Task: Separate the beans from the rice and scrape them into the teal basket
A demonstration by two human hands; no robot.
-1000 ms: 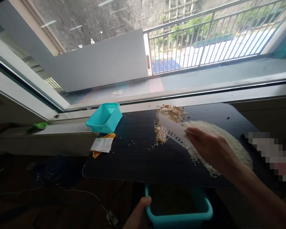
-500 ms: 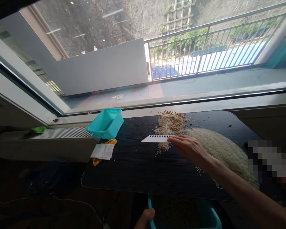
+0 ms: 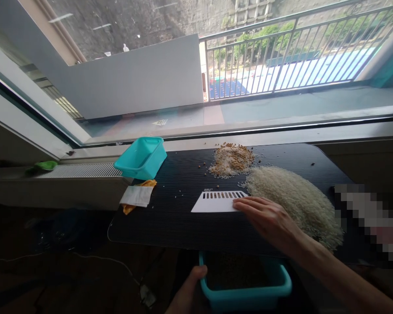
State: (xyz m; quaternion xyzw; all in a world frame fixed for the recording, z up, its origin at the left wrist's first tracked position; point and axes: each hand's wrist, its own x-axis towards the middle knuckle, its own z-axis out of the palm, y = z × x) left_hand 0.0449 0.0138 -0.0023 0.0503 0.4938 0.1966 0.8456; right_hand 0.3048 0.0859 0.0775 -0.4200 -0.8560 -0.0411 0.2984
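My right hand (image 3: 265, 211) is closed on a white slotted scraper (image 3: 212, 206), which stands tilted on the dark table. A few grains show through its slots and along its far edge. Beyond it lies a mixed heap of pale grains and yellow-brown kernels (image 3: 234, 158). A larger mound of white rice (image 3: 291, 194) spreads beside my right wrist. Below the table's near edge, my left hand (image 3: 190, 284) grips the left rim of a turquoise tub (image 3: 245, 296). The tub's dark contents cannot be made out clearly.
Another turquoise bin (image 3: 155, 159) sits at the table's far left corner. In front of it lie a folded white cloth (image 3: 138, 196) and an orange cloth (image 3: 128, 209). A window (image 3: 170, 124) borders the far side. A white cable (image 3: 111, 259) runs below left.
The scraper has come away from the mixed heap toward the near edge, and its slotted face shows more. The view has tilted, so more of the lower tub is visible.
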